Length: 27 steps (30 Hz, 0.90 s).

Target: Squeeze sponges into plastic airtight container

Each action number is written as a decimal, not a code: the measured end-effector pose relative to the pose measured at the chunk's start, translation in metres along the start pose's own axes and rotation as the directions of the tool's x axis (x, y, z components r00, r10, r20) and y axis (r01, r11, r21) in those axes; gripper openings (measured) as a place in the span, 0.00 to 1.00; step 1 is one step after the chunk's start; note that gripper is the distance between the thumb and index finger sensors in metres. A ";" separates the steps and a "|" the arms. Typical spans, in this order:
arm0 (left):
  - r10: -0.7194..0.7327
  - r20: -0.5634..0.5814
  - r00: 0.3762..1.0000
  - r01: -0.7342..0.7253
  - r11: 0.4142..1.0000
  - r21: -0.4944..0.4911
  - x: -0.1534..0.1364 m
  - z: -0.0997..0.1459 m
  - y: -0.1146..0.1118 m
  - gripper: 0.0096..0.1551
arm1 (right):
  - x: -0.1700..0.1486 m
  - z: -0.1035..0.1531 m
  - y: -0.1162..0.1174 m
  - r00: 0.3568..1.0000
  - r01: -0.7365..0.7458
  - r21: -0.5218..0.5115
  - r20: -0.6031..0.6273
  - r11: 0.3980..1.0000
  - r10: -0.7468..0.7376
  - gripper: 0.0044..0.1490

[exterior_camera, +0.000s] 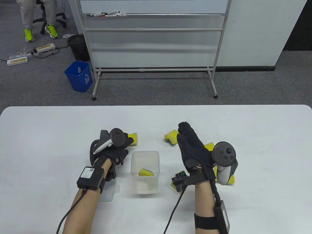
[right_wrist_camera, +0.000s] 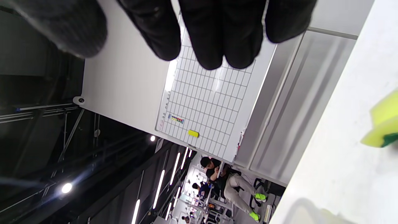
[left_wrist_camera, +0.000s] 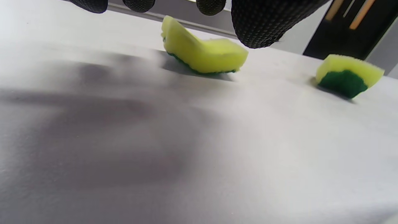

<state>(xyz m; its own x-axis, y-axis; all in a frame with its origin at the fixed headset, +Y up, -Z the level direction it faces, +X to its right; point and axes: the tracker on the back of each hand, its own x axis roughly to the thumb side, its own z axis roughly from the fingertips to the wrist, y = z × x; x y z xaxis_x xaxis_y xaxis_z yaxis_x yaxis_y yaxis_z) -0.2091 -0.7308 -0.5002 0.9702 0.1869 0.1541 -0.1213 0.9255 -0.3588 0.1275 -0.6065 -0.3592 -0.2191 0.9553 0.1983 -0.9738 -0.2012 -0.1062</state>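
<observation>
Container (exterior_camera: 145,171) sits between the hands, one sponge (exterior_camera: 146,172) inside. Left hand (exterior_camera: 111,148) hovers spread over a sponge (left_wrist_camera: 203,51); right hand (exterior_camera: 195,153) flat, fingers together, empty.

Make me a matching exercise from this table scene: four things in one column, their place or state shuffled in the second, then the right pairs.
Things
1. container
2. lid
3. right hand
4. left hand

Places or states
A. flat on the table, partly under the left forearm
B. raised with fingers straight, holding nothing
C. upright between the hands, one sponge inside
D. hovers beside a loose sponge, fingertips above it

Pairs: 1-C, 2-A, 3-B, 4-D
</observation>
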 end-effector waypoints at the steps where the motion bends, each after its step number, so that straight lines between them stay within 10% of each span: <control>1: -0.009 0.005 1.000 0.009 1.000 -0.020 0.000 -0.003 -0.001 0.38 | 0.000 0.000 0.000 1.000 -0.001 0.001 0.000 1.000 0.001 0.49; 11: 0.025 -0.016 1.000 -0.026 0.996 -0.089 -0.007 -0.020 -0.014 0.39 | -0.001 0.001 -0.001 1.000 -0.015 -0.004 -0.011 1.000 0.015 0.48; 21: 0.189 0.016 0.982 -0.189 0.981 0.045 -0.022 -0.005 -0.005 0.39 | -0.001 0.000 -0.002 1.000 -0.013 -0.001 -0.013 1.000 0.013 0.49; 27: 0.435 0.089 0.896 -0.444 0.872 0.207 -0.054 0.034 0.028 0.40 | 0.001 0.001 -0.001 1.000 -0.005 0.001 -0.005 1.000 0.005 0.49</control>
<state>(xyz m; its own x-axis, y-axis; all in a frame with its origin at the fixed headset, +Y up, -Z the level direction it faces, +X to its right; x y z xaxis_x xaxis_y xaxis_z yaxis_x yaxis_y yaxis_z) -0.2717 -0.7033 -0.4873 0.7977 0.5996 0.0641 -0.5799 0.7920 -0.1910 0.1283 -0.6055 -0.3580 -0.2232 0.9555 0.1927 -0.9728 -0.2059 -0.1059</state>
